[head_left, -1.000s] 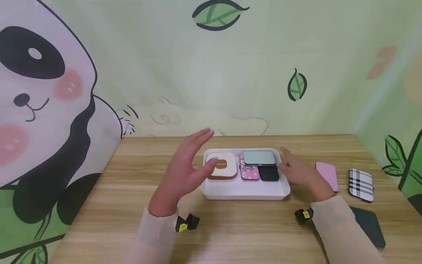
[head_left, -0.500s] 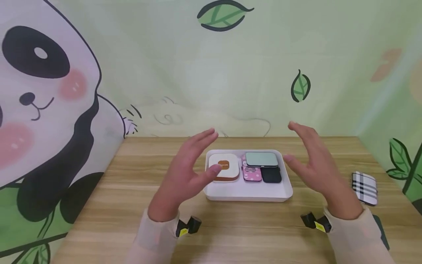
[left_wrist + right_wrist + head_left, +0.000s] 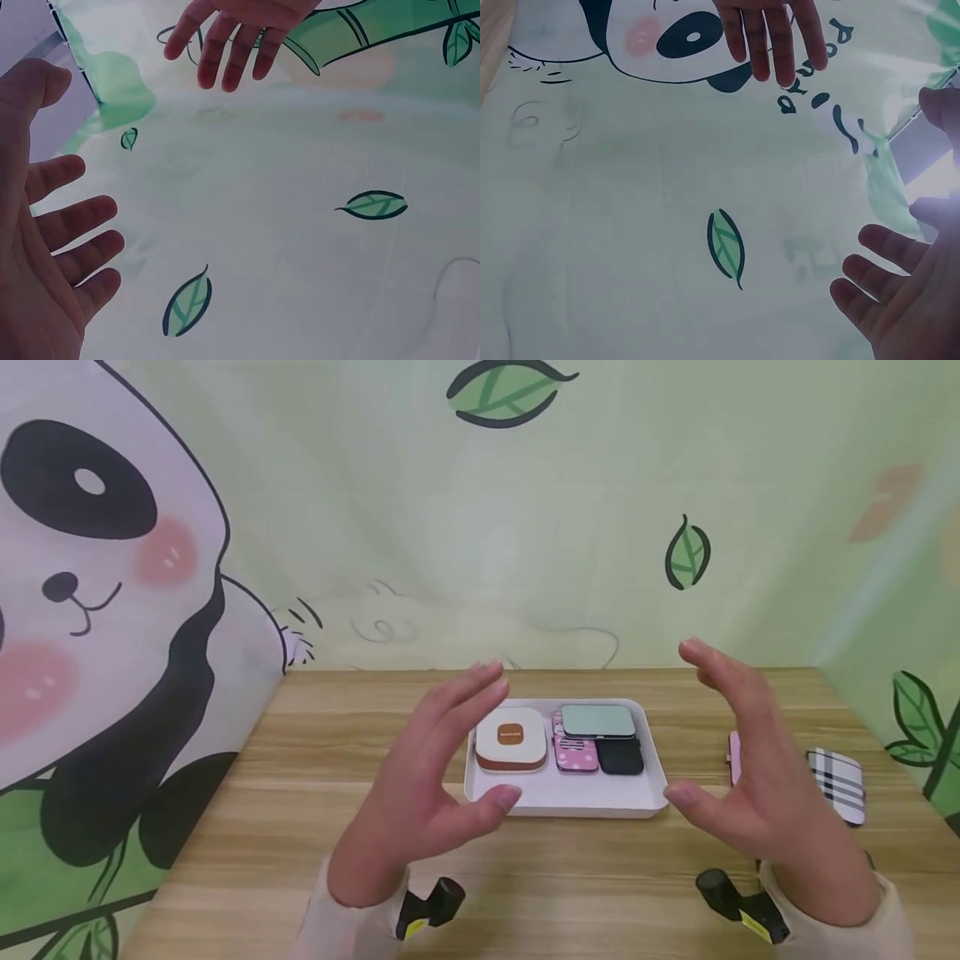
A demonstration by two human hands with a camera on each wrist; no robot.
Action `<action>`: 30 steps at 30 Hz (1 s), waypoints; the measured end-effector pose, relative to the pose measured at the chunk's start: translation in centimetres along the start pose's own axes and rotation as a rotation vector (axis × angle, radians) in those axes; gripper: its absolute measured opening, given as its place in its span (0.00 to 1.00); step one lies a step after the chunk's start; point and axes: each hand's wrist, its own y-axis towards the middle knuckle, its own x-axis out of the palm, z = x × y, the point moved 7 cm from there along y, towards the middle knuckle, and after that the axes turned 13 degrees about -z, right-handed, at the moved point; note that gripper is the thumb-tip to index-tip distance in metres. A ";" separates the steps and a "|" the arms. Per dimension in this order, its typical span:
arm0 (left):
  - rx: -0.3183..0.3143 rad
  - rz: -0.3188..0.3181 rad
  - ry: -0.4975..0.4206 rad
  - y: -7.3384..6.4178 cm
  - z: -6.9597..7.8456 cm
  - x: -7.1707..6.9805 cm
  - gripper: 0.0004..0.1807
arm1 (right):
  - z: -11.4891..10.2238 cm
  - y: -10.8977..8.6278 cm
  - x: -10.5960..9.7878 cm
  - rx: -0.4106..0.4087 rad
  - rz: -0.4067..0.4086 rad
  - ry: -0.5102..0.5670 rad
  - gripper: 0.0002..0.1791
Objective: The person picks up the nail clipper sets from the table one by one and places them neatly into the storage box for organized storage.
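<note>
Both hands hover with relaxed, spread fingers and hold nothing. In the head view my left hand (image 3: 423, 785) is in front of the left end of a white tray (image 3: 577, 799), overlapping its corner. My right hand (image 3: 772, 793) is off the tray's right end, thumb near its rim. Inside the tray sit a white rounded-square box (image 3: 525, 743) with a brown label and brown base, a pink dotted flat case (image 3: 576, 760), a black flat case (image 3: 621, 758), and a mint-green flat case (image 3: 597, 721) lying across those two. Each wrist view shows both palms facing inward.
Right of the tray, a pink flat item (image 3: 734, 758) is mostly hidden behind my right hand. A black-and-white plaid case (image 3: 842, 783) lies farther right on the wooden table (image 3: 585, 877). A green cloth backdrop (image 3: 360, 485) with a panda stands behind and at the sides.
My right hand has lifted from the tray's right rim, opened, and moved right and nearer the body. My left hand has shifted slightly nearer the body. The tray's contents look unchanged.
</note>
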 end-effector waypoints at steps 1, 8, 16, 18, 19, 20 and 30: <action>0.014 0.007 -0.001 0.1 0.2 -0.1 0.36 | -0.2 0.1 -0.1 -0.001 -0.004 -0.005 0.53; 0.034 0.037 0.000 0.3 0.7 -0.3 0.35 | -1.2 0.4 -0.3 -0.077 0.054 0.012 0.50; -0.023 0.017 -0.017 -0.1 -0.6 0.5 0.34 | -1.9 0.6 -0.3 -0.132 0.068 0.001 0.47; -0.062 0.000 -0.041 -0.3 -1.3 0.8 0.35 | -2.1 0.6 -0.3 -0.148 0.070 -0.004 0.46; -0.083 -0.006 -0.054 -0.4 -1.7 1.0 0.35 | -2.2 0.7 -0.3 -0.150 0.070 -0.008 0.46; -0.111 -0.016 -0.066 -0.5 -2.2 1.3 0.36 | -2.2 0.7 -0.3 -0.149 0.066 -0.010 0.46; -0.438 -0.109 -0.084 -2.4 -8.7 4.4 0.34 | -1.9 0.3 -0.3 -0.119 0.044 -0.031 0.44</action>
